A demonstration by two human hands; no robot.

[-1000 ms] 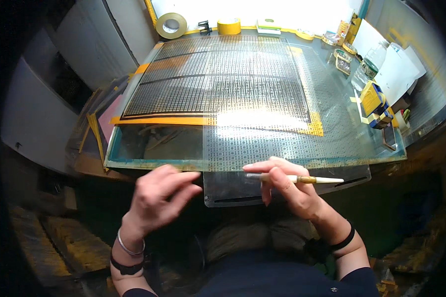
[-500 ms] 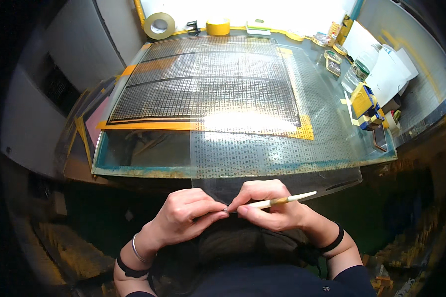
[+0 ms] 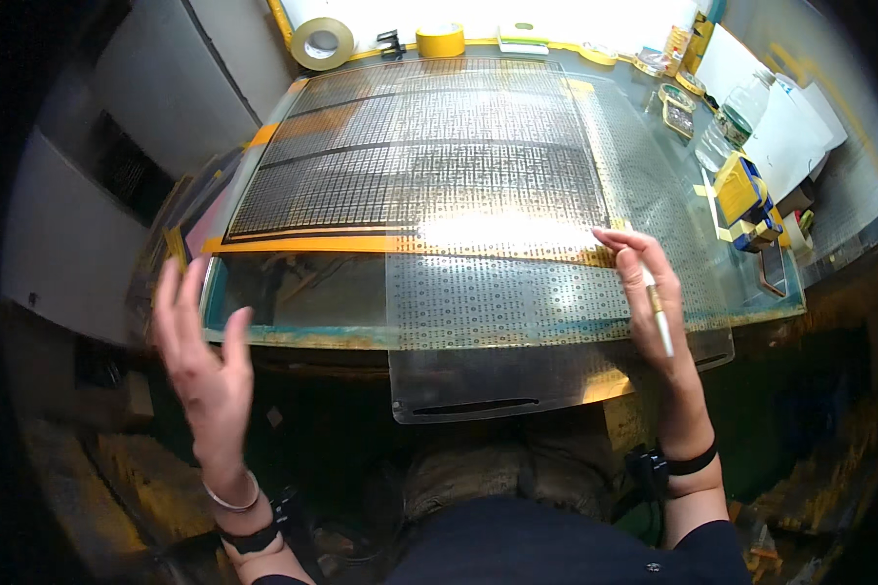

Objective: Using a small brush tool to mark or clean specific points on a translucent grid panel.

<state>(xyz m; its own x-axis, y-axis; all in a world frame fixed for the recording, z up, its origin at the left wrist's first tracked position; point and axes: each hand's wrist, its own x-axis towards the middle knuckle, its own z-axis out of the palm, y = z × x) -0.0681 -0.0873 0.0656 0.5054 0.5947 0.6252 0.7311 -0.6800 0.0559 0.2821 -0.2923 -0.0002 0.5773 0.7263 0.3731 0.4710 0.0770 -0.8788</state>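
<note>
My left hand (image 3: 200, 375) is raised off the glass tabletop's front left corner, fingers spread and holding nothing. Between the fingers of my right hand (image 3: 649, 307) is a slim white pen-like tool (image 3: 662, 327) with a brownish band; its working end is hidden. That hand hovers over, or just touches, a clear film sheet (image 3: 488, 304) printed with rows of small dark marks. The film overhangs the table's near edge and overlaps a dark grid-patterned sheet (image 3: 312, 190), which has orange tape (image 3: 302, 244) along its border.
The glass tabletop (image 3: 346, 337) has a worn front edge. Tape rolls (image 3: 441, 41) stand along the back, near a bright panel. At the right are a clear plastic bottle (image 3: 741, 117), a blue-and-yellow tape dispenser (image 3: 741, 190), a phone (image 3: 773, 268) and white paper sheets (image 3: 790, 136).
My hands were together in front of the table, over the film's near edge. They have parted: the left swung left and opened; the right moved forward and right, still with the tool.
</note>
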